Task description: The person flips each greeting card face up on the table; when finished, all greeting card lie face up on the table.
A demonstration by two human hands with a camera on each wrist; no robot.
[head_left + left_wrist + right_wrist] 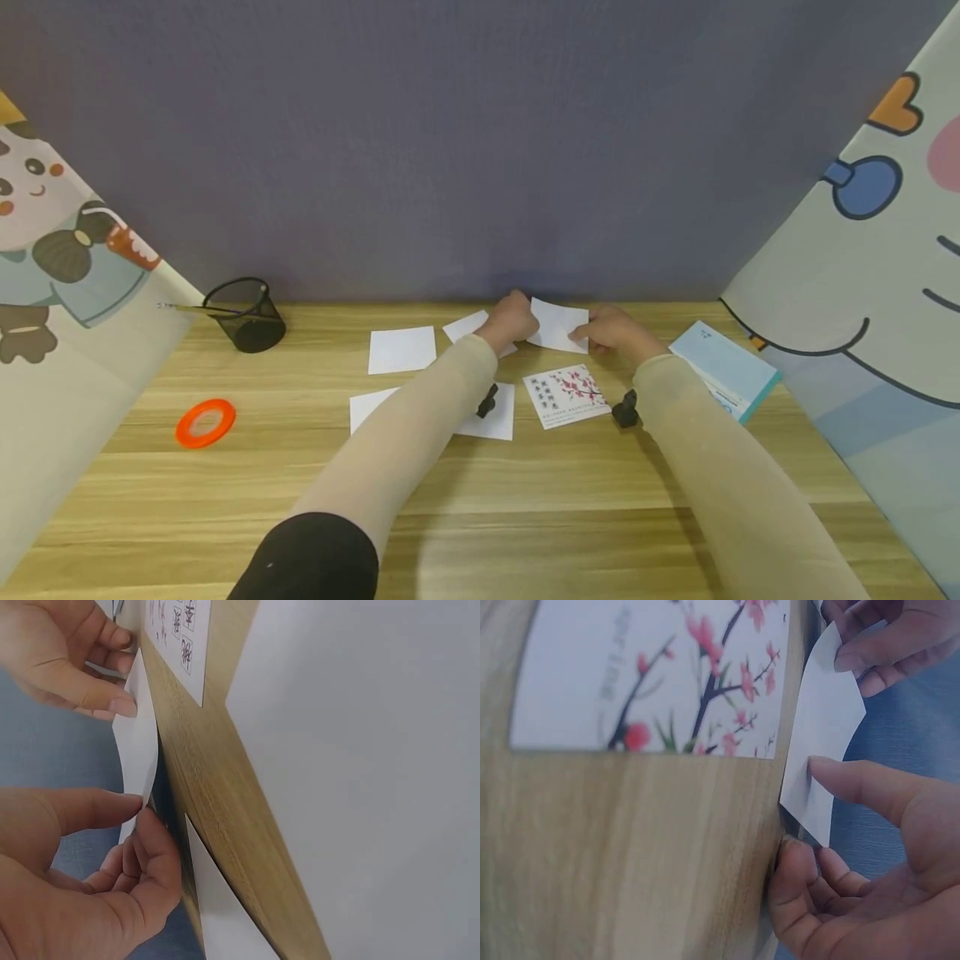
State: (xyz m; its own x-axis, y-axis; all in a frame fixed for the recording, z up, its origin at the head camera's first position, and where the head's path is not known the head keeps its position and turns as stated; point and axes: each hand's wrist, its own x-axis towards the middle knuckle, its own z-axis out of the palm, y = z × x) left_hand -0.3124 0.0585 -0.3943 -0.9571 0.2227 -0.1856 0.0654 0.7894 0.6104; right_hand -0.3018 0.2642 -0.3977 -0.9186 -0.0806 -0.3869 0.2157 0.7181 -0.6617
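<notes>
Both hands hold one white paper card (558, 325) near the back edge of the table. My left hand (512, 320) pinches its left end between thumb and forefinger, plainly seen in the left wrist view. At the right end, the thumb of my right hand (877, 862) lies on the card's face with fingers behind it. The card is lifted and slightly bent. Under and beside the left hand lies another white card (467, 325), partly covered. A card printed with pink blossoms and characters (566, 396) lies just in front of the hands.
One blank card (402, 349) lies to the left, and a larger white sheet (487, 423) is partly under the left forearm. A light blue box (723, 367) sits at right. A black mesh pen cup (258, 329) and an orange tape roll (206, 423) are at left.
</notes>
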